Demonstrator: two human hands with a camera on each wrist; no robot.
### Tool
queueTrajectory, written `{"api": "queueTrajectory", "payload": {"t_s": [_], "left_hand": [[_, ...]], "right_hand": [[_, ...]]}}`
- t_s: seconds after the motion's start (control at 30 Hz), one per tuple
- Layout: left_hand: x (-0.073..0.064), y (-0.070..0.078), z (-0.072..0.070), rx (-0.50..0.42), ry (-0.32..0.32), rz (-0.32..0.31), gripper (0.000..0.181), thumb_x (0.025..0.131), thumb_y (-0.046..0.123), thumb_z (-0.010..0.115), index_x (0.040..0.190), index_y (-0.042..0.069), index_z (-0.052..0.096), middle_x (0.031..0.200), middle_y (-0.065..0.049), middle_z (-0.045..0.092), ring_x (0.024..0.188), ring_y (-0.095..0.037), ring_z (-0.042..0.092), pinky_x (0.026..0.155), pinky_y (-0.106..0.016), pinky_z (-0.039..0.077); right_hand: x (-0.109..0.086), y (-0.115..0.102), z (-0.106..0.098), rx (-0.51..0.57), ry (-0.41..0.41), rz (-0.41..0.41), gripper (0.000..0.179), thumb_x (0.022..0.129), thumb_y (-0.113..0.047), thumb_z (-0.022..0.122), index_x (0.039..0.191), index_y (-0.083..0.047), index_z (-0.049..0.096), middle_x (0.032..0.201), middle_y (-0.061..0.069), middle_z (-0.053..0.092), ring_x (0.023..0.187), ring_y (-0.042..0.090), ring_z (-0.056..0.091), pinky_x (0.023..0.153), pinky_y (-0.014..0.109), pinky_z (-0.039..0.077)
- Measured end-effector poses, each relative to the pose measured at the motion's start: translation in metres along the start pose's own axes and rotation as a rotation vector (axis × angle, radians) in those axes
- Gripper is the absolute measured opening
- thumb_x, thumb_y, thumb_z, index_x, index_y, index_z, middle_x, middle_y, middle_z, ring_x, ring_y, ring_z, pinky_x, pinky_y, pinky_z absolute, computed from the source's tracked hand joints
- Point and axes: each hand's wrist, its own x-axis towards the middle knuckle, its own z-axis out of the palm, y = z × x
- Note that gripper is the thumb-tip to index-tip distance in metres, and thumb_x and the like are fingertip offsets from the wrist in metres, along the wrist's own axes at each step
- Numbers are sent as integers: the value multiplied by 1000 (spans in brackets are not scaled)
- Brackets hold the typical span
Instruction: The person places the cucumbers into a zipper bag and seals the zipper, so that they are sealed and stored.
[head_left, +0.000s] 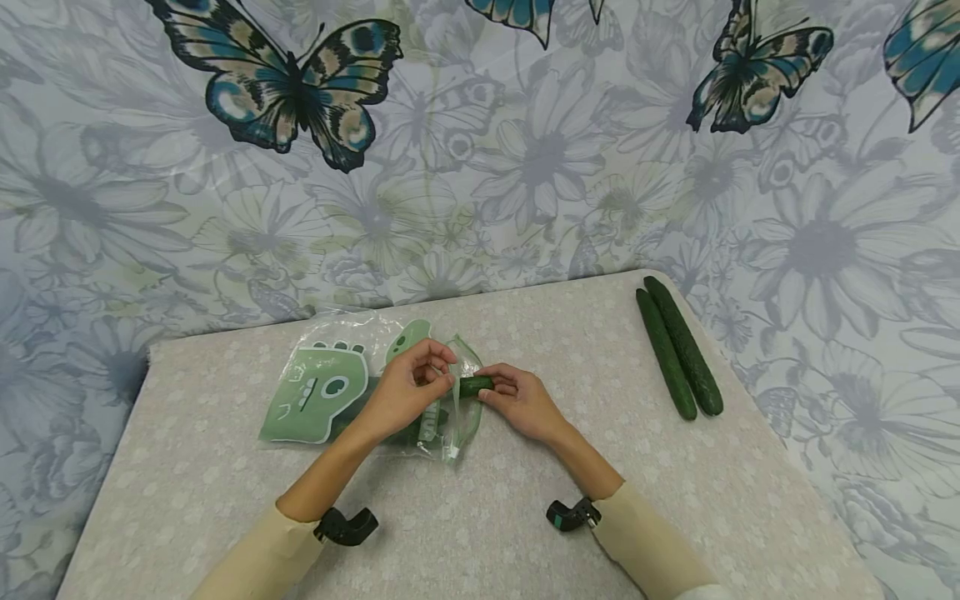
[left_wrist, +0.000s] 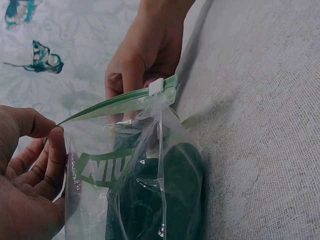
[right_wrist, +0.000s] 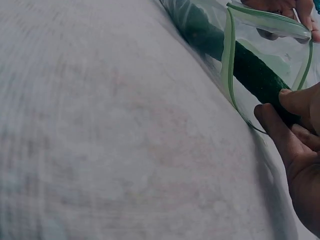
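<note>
A clear zip bag (head_left: 311,400) with green cartoon prints and a green zip rim lies on the table. My left hand (head_left: 408,387) pinches the rim of its mouth between thumb and finger, which the left wrist view shows close up. With thumb and fingers, my right hand (head_left: 525,404) grips the near end of a cucumber (right_wrist: 257,72). Most of that cucumber's length is inside the bag, and its end sticks out of the mouth. Dark green cucumber shapes (left_wrist: 184,172) show through the plastic; their number is unclear. A white slider (left_wrist: 156,87) sits at one end of the rim.
Two cucumbers (head_left: 678,350) lie side by side near the right edge of the cloth-covered table (head_left: 600,333). Behind the table hangs a flowered cloth (head_left: 525,167) with butterflies. A dark wrist device (head_left: 347,527) is strapped at each sleeve.
</note>
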Motion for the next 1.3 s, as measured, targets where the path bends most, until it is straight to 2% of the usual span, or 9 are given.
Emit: {"api": "queueTrajectory", "payload": {"t_s": [0.13,0.33,0.63,0.73,0.83,0.93,1.03,1.13,1.3], "left_hand": [[0,1,0,-6,2,-3,20,101,8,71,121,7,66,103,-16,68,79,-15,65,73,-25,54],[0,0,1,-6,5,0,22,101,10,72,121,4,66,103,-16,69,79,-14,65,74,-25,54],[1,1,1,-11,4,10,21,101,9,72,121,6,67,103,-17,69,79,-15,64,74,-25,54],[1,0,1,-16,3,10,22,100,9,72,121,4,67,103,-16,69,79,-14,64,74,-25,54],[1,0,2,-18,0,5,23,100,9,72,122,3,67,103,-16,68,79,-14,64,73,-24,53],[1,0,2,-18,-6,3,24,101,9,72,122,2,66,103,-16,68,79,-14,64,74,-24,53],[1,0,2,-17,-10,1,24,101,9,72,122,2,66,104,-16,68,80,-14,63,74,-24,54],[0,0,3,-14,-11,-1,24,101,9,71,123,1,65,104,-16,68,79,-14,63,73,-24,53],[0,0,3,-8,-12,2,22,101,8,71,122,2,66,103,-17,69,79,-13,63,72,-24,53]], "right_hand": [[0,0,1,15,4,-19,31,104,-14,73,134,-12,69,127,14,77,108,11,78,92,22,60],[5,-1,12,153,-2,-32,32,105,-6,68,136,1,64,131,26,72,107,6,76,93,21,61],[15,-7,36,207,48,44,37,102,-4,68,138,3,62,134,27,71,110,10,74,92,20,59],[15,-6,38,123,42,36,37,103,-7,68,138,0,62,134,24,73,114,20,77,94,22,60],[14,-6,37,-57,39,-2,34,104,-10,68,137,-3,64,131,18,75,116,24,77,95,25,62],[11,-7,35,-264,66,-64,33,103,-12,71,135,-4,67,124,13,77,107,21,77,90,25,63],[8,-9,32,-395,92,-116,33,101,-12,73,132,-2,71,115,12,74,97,19,76,85,26,64],[5,-11,28,-440,77,-129,34,101,-13,74,133,-2,72,112,11,71,93,17,75,84,26,63],[-6,-10,11,-403,53,-117,36,102,-17,74,136,-4,70,120,11,72,100,17,74,88,27,63]]}}
